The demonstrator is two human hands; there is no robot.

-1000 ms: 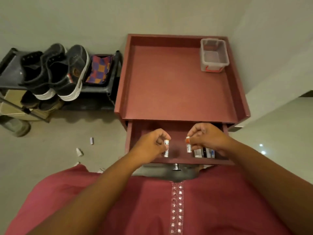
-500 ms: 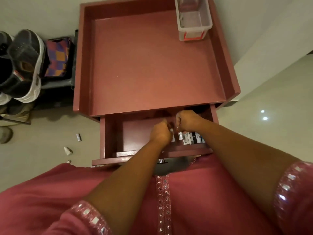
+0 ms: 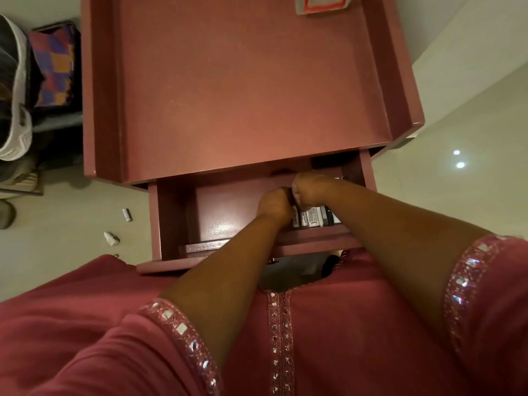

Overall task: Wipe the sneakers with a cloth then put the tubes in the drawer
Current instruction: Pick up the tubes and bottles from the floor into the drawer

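The drawer (image 3: 177, 218) of the red cabinet stands pulled out at the centre of the frame, below the cabinet's rimmed tabletop (image 3: 243, 90). Both hands reach into its right half. The left hand (image 3: 275, 205) is curled into a loose fist, knuckles up, just left of the right hand (image 3: 310, 188), which is also curled and sits slightly higher in the frame; the two hands touch or nearly touch. The fingers of both hands are folded under and hidden, so what they clamp, if anything, cannot be told.

A row of tubes (image 3: 313, 217) stands packed side by side in the drawer's right front corner, directly below the hands in the frame and against the drawer's front wall. The labels are too small to read.

Two small white items remain on the floor at the left of the frame: a capped tube (image 3: 127, 214) and, lower, a small bottle (image 3: 111, 238), both well apart from the drawer.

At the upper left edge, a dark sneaker (image 3: 14, 90) with a white sole rests on a rack, with a patchwork cloth (image 3: 54, 72) just beside it. A clear plastic bin (image 3: 323, 4) with a red band sits at the top edge of the tabletop, partly cut off.
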